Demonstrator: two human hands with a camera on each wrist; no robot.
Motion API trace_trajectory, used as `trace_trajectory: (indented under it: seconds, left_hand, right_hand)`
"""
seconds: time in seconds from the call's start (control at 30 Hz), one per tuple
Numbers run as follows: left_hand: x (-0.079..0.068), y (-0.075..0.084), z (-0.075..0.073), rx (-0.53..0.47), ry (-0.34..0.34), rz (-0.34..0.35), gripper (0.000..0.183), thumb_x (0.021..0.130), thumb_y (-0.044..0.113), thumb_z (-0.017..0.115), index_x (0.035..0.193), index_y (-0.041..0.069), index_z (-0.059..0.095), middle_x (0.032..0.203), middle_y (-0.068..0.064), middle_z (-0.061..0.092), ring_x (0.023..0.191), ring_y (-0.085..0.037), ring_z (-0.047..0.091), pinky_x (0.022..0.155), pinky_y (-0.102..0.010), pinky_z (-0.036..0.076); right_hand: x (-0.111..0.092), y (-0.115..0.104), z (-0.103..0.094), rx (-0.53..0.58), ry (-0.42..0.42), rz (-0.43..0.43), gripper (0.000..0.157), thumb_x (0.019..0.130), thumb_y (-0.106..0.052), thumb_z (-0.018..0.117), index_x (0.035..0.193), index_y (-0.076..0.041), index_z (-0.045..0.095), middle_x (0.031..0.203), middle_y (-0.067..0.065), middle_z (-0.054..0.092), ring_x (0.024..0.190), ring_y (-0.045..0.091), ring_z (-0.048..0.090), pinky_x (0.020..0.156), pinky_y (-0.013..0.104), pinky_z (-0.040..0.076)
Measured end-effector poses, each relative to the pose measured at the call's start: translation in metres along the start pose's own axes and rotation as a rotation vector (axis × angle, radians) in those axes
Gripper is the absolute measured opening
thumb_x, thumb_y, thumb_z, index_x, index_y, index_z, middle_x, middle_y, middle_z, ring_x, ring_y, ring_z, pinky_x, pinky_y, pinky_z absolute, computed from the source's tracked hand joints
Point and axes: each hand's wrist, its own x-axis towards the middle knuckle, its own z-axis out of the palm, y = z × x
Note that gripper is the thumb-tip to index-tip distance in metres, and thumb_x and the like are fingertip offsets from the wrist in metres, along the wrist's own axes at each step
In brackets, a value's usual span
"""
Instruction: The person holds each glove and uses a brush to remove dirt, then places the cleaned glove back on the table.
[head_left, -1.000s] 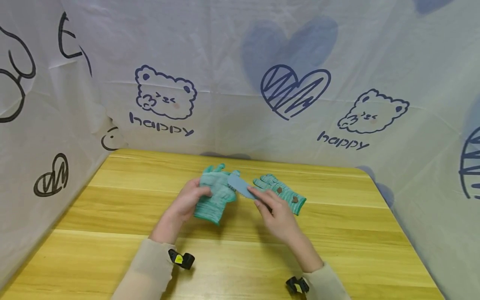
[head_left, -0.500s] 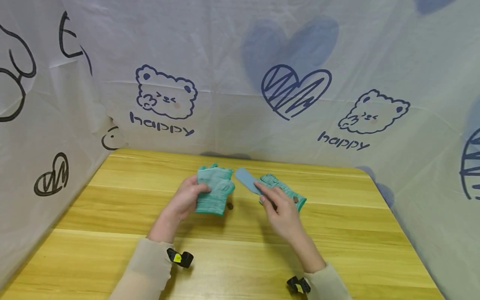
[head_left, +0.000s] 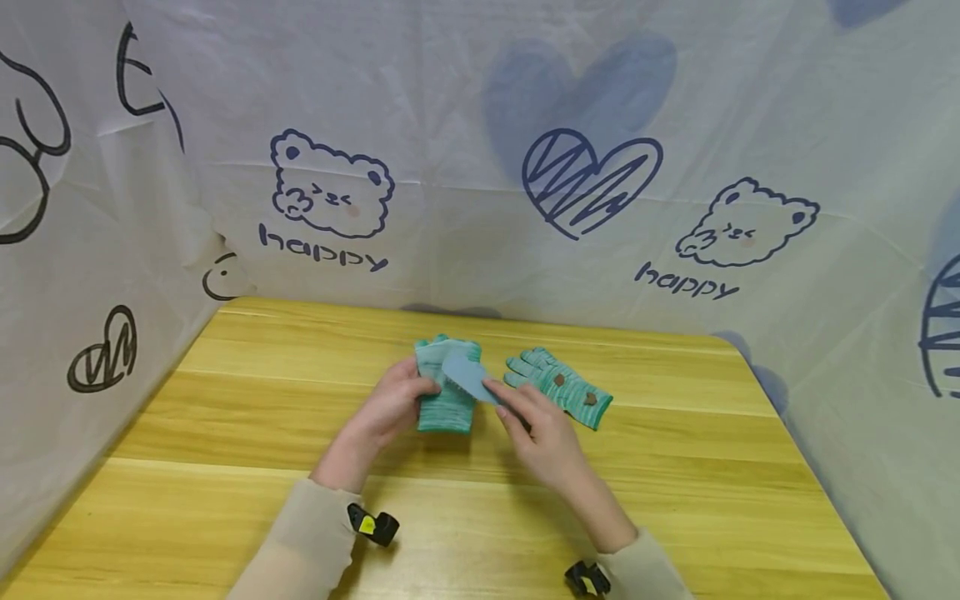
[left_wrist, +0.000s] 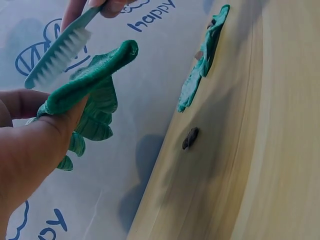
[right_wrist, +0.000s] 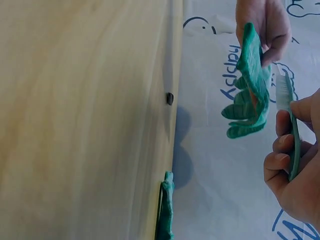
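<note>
My left hand (head_left: 393,400) grips a green-and-white knit glove (head_left: 446,412) by its side, thumb on the near face, and holds it above the table. My right hand (head_left: 543,433) grips a blue-green brush (head_left: 467,375) by its handle. In the head view the brush head overlaps the glove's face. White bristles (left_wrist: 62,57) show in the left wrist view, pointing toward the glove. A second glove (head_left: 573,392) lies flat on the table to the right, with two brown lumps (head_left: 590,399) on it.
A small dark brown lump (left_wrist: 190,138) lies on the wooden table (head_left: 480,533) below the held glove. A white printed cloth (head_left: 465,100) stands behind the table and along its sides.
The held glove shifted left, then back right. The brush lifted away to the right and has returned over the glove. A brown lump appeared on the table half a second ago.
</note>
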Motion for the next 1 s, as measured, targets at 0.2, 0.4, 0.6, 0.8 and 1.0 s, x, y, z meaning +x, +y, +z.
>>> trace_trajectory:
  seconds: [0.2, 0.4, 0.6, 0.8, 1.0]
  left_hand:
    - [-0.0003, 0.0007, 0.0013, -0.009, -0.029, 0.031, 0.062, 0.090, -0.011, 0.038, 0.152, -0.014, 0.031, 0.137, -0.015, 0.054, 0.115, -0.017, 0.057, 0.093, -0.032, 0.054]
    - [-0.0020, 0.0031, 0.0033, -0.054, -0.038, 0.051, 0.069, 0.088, -0.012, 0.036, 0.156, -0.010, 0.027, 0.146, -0.020, 0.046, 0.117, -0.013, 0.056, 0.093, -0.029, 0.054]
    - [-0.0027, 0.0036, 0.0028, -0.057, -0.077, 0.062, 0.072, 0.086, -0.013, 0.035, 0.157, -0.009, 0.024, 0.143, -0.018, 0.048, 0.118, -0.015, 0.056, 0.094, -0.031, 0.054]
    - [-0.0023, 0.0024, 0.0024, -0.054, -0.097, 0.059, 0.071, 0.087, -0.013, 0.035, 0.157, -0.008, 0.024, 0.135, -0.012, 0.053, 0.113, -0.015, 0.057, 0.092, -0.031, 0.055]
    - [-0.0026, 0.0021, 0.0028, -0.049, -0.100, 0.053, 0.071, 0.088, -0.013, 0.036, 0.157, -0.006, 0.023, 0.133, -0.008, 0.053, 0.111, -0.014, 0.055, 0.090, -0.030, 0.054]
  right_hand:
    - [-0.0008, -0.0047, 0.0044, 0.011, -0.039, -0.012, 0.043, 0.102, -0.006, 0.063, 0.144, -0.015, 0.064, 0.098, -0.001, 0.062, 0.076, 0.010, 0.047, 0.063, 0.025, 0.043]
    - [-0.0015, -0.0063, 0.0079, 0.016, -0.057, -0.003, 0.043, 0.103, -0.007, 0.062, 0.145, -0.016, 0.064, 0.095, -0.001, 0.060, 0.076, 0.010, 0.046, 0.063, 0.025, 0.042]
    - [-0.0014, -0.0044, 0.0072, 0.015, -0.029, -0.032, 0.043, 0.102, -0.005, 0.063, 0.144, -0.015, 0.065, 0.096, -0.001, 0.062, 0.075, 0.010, 0.047, 0.062, 0.025, 0.043]
    - [-0.0017, -0.0012, 0.0054, -0.006, -0.021, -0.041, 0.042, 0.101, -0.006, 0.064, 0.142, -0.016, 0.066, 0.092, -0.002, 0.059, 0.072, 0.009, 0.044, 0.060, 0.024, 0.041]
    - [-0.0018, 0.0001, 0.0033, -0.014, -0.014, -0.039, 0.042, 0.102, -0.006, 0.064, 0.142, -0.017, 0.066, 0.096, -0.001, 0.061, 0.071, 0.008, 0.044, 0.059, 0.023, 0.041]
